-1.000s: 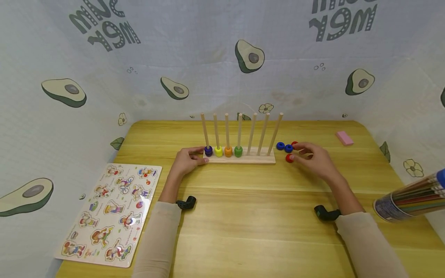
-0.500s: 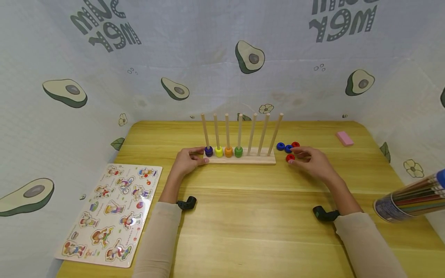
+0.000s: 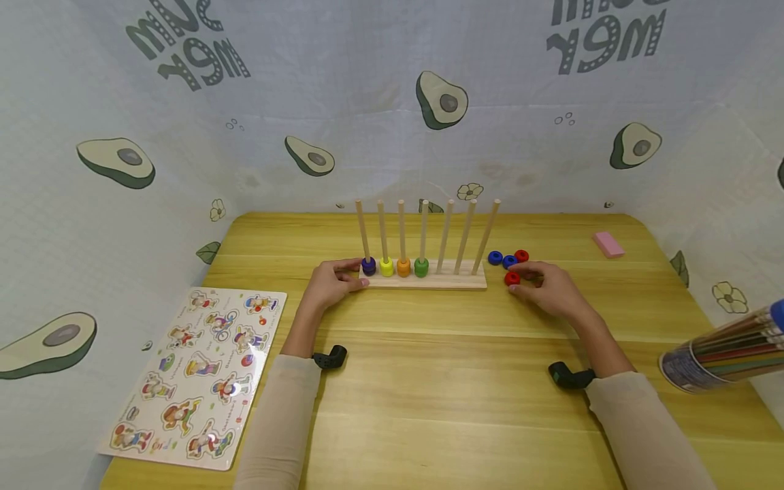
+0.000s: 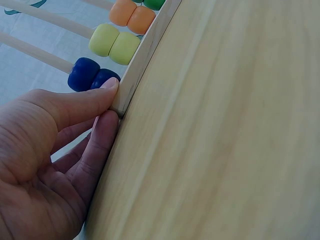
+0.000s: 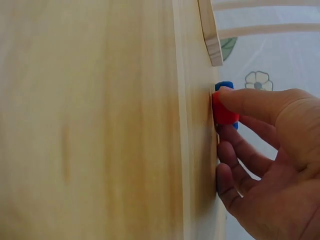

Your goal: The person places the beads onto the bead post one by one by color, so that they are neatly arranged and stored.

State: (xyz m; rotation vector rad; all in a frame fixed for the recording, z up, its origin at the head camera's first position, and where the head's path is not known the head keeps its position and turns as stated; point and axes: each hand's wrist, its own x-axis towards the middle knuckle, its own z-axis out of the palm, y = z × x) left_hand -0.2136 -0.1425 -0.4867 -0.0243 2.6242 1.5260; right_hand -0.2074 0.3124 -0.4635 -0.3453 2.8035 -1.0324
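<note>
My left hand [image 3: 331, 282] grips the left end of a wooden peg stand [image 3: 456, 280], its thumb on the top of the base in the left wrist view. Seven upright pegs rise from it; the four leftmost carry stacked dark blue beads [image 3: 368, 267], yellow beads [image 3: 386, 267], orange beads [image 3: 403, 267] and green beads [image 3: 421, 267]. Right of the stand, my right hand [image 3: 548, 291] pinches a red bead [image 5: 226, 111] between thumb and index finger, low at the table. Just behind it lie two blue beads [image 3: 495, 257] and another red bead [image 3: 521, 256].
A picture puzzle board [image 3: 196, 374] lies on the table's left side. Toward the back right sits a pink block [image 3: 608, 244]. A clear tub of coloured pencils [image 3: 723, 350] stands at the right edge. Printed cloth [image 3: 367, 102] hangs behind the table.
My right index finger has drawn back from the rear red bead toward the near one, leaving the rear bead in sight. The left hand and stand have stayed put.
</note>
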